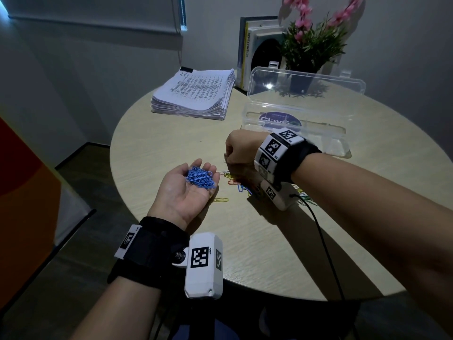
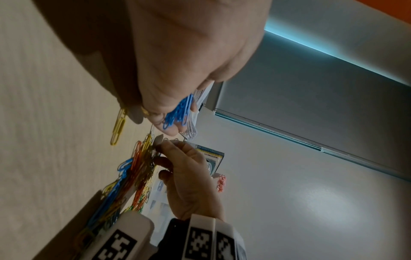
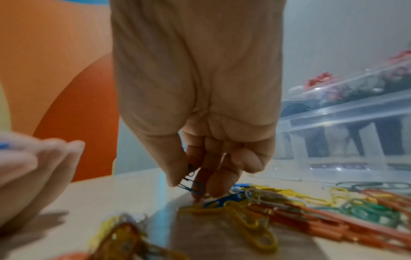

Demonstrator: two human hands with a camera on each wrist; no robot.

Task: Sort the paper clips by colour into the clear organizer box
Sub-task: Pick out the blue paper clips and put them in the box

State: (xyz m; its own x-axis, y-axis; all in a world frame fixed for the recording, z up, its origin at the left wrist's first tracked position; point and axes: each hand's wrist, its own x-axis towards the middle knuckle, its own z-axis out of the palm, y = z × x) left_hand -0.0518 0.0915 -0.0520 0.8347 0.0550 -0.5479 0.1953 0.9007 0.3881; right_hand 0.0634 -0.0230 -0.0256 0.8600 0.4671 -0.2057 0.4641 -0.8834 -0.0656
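Note:
My left hand (image 1: pixel 188 190) lies palm up over the table's left part, fingers loosely cupped, carrying a heap of blue paper clips (image 1: pixel 201 179) (image 2: pixel 179 112). Just right of it, my right hand (image 1: pixel 235 153) (image 3: pixel 189 186) reaches down into the mixed pile of coloured clips (image 1: pixel 241 186) (image 3: pixel 289 207). Its thumb and fingers pinch a dark blue clip (image 3: pixel 192 183) at the pile's left end. The clear organizer box (image 1: pixel 340 143) (image 3: pixel 333 123) stands behind the right wrist with its lid (image 1: pixel 306 84) raised; my wrist hides part of it.
A single yellow clip (image 1: pixel 220 200) lies apart, near my left palm. A thick stack of printed papers (image 1: pixel 193 94) sits at the back left. Books (image 1: pixel 247 50) and a potted plant (image 1: pixel 311 45) stand behind the box. A black cable (image 1: pixel 323 241) trails off the table's near edge.

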